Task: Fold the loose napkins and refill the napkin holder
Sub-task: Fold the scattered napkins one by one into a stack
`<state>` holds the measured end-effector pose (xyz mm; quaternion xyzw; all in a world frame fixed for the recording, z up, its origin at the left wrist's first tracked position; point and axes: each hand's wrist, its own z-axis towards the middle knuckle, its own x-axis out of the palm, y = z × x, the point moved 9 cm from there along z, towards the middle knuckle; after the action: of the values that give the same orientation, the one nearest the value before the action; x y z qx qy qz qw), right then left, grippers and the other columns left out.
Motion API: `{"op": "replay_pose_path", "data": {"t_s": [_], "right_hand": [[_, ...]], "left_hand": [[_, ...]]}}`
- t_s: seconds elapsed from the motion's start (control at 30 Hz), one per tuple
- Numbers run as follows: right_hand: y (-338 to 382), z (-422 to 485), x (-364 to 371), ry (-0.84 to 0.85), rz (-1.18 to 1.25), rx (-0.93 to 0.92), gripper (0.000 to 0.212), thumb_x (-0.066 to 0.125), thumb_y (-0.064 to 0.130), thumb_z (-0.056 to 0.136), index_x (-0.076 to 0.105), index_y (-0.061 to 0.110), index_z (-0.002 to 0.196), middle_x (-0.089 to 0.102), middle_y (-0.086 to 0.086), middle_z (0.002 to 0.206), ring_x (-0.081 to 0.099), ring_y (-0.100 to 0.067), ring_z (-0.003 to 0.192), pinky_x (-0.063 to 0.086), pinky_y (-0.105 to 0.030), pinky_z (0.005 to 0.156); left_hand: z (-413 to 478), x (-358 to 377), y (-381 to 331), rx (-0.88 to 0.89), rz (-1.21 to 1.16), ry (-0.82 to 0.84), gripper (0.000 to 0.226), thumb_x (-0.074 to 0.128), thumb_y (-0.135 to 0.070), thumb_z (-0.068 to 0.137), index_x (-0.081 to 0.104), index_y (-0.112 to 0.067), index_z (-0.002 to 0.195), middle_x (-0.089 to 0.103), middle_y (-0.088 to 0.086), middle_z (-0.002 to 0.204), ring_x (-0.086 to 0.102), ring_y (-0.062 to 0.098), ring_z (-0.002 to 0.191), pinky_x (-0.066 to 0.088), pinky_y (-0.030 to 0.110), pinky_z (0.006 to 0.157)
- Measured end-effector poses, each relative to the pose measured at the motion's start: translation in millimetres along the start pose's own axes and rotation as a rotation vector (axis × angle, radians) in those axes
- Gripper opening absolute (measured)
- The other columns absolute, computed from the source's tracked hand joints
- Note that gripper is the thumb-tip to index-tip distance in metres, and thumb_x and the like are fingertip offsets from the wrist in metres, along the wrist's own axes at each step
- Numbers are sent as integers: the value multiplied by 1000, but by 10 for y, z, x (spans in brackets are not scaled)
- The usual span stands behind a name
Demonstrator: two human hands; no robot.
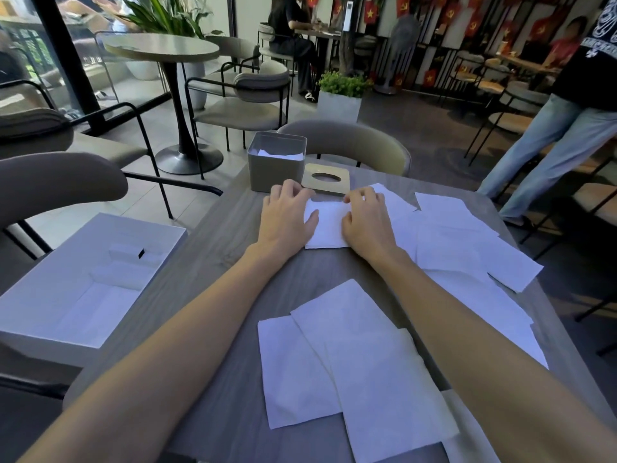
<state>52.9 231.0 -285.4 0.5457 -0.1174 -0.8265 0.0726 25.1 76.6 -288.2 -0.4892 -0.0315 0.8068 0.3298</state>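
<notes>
Both hands press flat, fingers spread: left hand (287,215) and right hand (365,218) pin the folded napkin (329,225) between them, evidently to set the crease. Just beyond the fingertips stands the open napkin holder (277,168), its lid (326,179) set aside for refilling.

both hands press flat on a small folded napkin (329,225) in the middle of the grey tabletop (213,269). the left hand (287,215) covers its left edge, fingers spread; the right hand (365,220) covers its right edge, fingertips at the top corner. just beyond them stands a grey holder (276,165), open, with white napkins showing inside. its lid (326,179), tan with an oval slot, lies flat beside it on the right. loose napkins (467,248) overlap to the right of the hands, and a nearer pile (354,365) lies between the forearms. a white open box (83,282) sits at the left edge.
</notes>
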Motion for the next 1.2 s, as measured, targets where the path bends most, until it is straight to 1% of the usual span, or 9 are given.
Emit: {"op": "replay_pose_path", "data": {"t_s": [0.1,0.2,0.37,0.43,0.57,0.77,0.93,1.1,1.2], "right_hand": [[259,-43,22,24,-28,-227,28,46,12,93,64,7,114,64,-10,119,55,-33,105,46,-44,84],[351,-129,158,178,41,-328,28,38,19,98,62,12,111,67,-6,112,58,-28,100,45,-38,79],[91,-181,225,292,-61,-231,28,34,17,103,55,4,118,58,-11,124,53,-29,115,41,-40,93],[-42,-184,194,312,-108,-129,23,30,14,102,51,6,109,56,-11,119,51,-29,110,37,-37,87],[68,-248,53,300,-97,-110,47,35,8,100,38,5,147,39,-12,154,35,-27,141,33,-38,111],[262,-347,257,439,-30,-176,47,38,8,101,42,7,148,41,-9,156,38,-24,143,28,-32,117],[79,-347,89,370,-127,-77,28,41,-3,88,56,7,110,59,-10,115,58,-30,105,47,-40,87],[97,-514,-161,281,27,-75,37,45,6,97,57,6,132,61,-12,131,57,-28,116,46,-40,101],[205,-645,-274,300,107,-92,25,51,21,98,65,16,118,68,-3,109,60,-16,93,54,-39,87]], "left_hand": [[-71,146,-195,142,136,127,43,40,-41,93,73,-17,109,62,5,117,53,29,110,35,40,91],[-168,284,-211,125,243,272,52,26,-41,97,62,-17,125,56,6,134,50,27,124,30,42,98],[-268,301,-78,62,326,390,59,26,-46,103,36,-11,148,39,5,152,36,25,135,28,43,102],[-297,289,-52,33,333,403,61,24,-50,101,35,-10,147,40,4,149,35,26,133,27,44,99],[-318,267,-77,13,332,406,62,27,-49,101,33,-8,147,34,6,151,32,28,134,27,45,100],[-311,276,-103,42,302,433,62,25,-48,102,32,-10,149,35,4,154,31,27,138,26,46,102],[-302,192,17,-47,273,409,57,30,-50,101,48,-6,132,47,8,137,38,31,128,28,45,100],[-355,-54,5,-45,81,267,48,40,-44,102,54,-12,135,51,9,137,42,33,127,32,43,103],[-492,-150,-194,40,-142,247,38,45,-40,102,72,-16,112,62,6,111,51,28,111,40,37,98]]}}
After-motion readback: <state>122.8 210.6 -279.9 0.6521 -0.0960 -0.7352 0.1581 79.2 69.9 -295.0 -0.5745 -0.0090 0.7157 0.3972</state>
